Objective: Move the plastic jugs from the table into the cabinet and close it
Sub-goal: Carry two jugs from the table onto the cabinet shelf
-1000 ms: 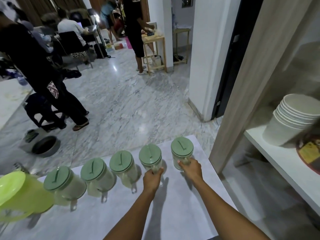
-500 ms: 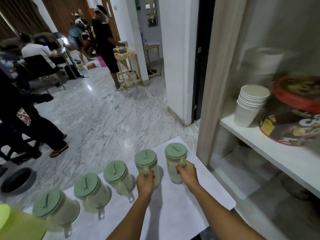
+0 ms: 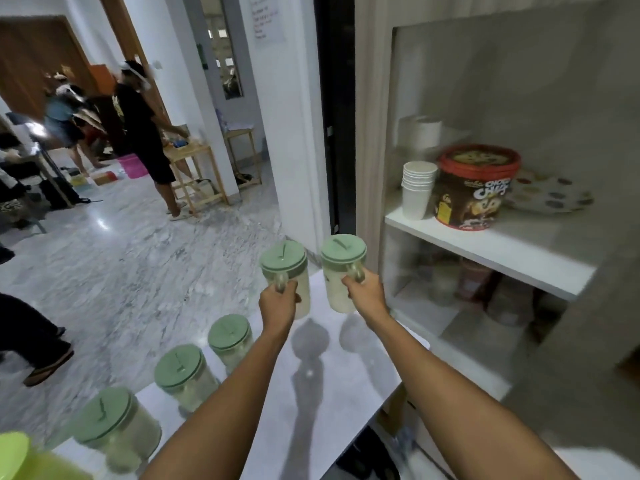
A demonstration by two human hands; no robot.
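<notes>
two jugs (image 3: 341, 271) now lifted off white table (image 3: 332, 386), marble floor (image 3: 138, 271)

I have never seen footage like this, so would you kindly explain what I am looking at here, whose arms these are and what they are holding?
There is no machine: a person wears a wide-angle camera on the head, looking forward and down, so the two bare arms are their own. The left hand grips one green-lidded plastic jug by its handle, and the right hand grips another jug; both are lifted above the white table. Three more jugs wait there. On the right, the open cabinet holds paper cups and a cereal tub.
</notes>
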